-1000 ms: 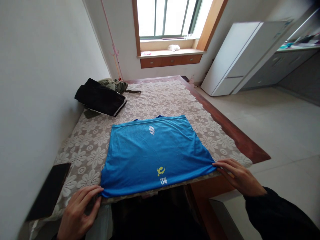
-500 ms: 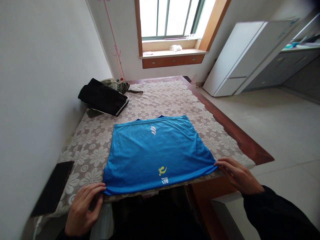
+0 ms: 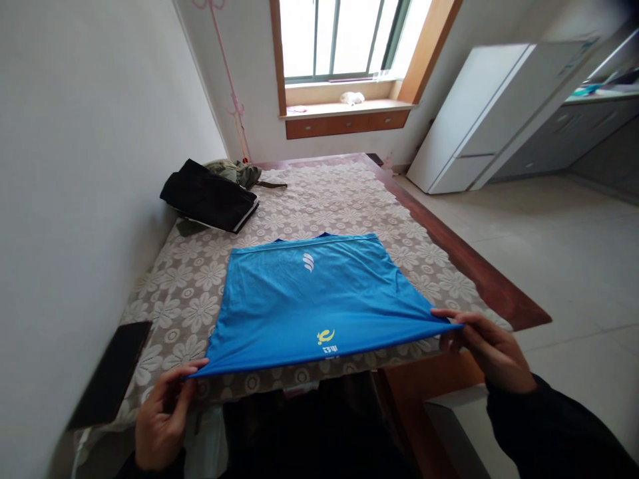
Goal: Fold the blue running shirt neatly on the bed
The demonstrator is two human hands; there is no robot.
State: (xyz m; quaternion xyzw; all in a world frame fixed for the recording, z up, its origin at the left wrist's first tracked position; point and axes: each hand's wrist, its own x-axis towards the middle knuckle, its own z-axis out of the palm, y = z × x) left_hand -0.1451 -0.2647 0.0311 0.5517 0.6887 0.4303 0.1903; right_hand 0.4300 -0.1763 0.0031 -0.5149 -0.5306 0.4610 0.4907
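A blue sports shirt [image 3: 304,299] lies folded on the lace-covered table, with a white logo and a yellow mark with white characters on it. My left hand [image 3: 162,419] pinches its near left corner at the table's front edge. At the near right corner, my right hand [image 3: 492,349] grips the cloth between thumb and fingers. The near edge is stretched taut between both hands and slightly raised, while the far part rests flat on the table.
A black phone or tablet [image 3: 110,376] with a white cable lies at the left. Dark folded clothes [image 3: 210,196] are piled by the wall. The flower-patterned tablecloth [image 3: 339,193] covers the wooden table. A white refrigerator [image 3: 474,113] stands at the far right.
Both hands have pulled the near corners outward and lifted them a little. The shirt's near edge has gone from lying low on the table to stretched tight, with folds running to the right corner.
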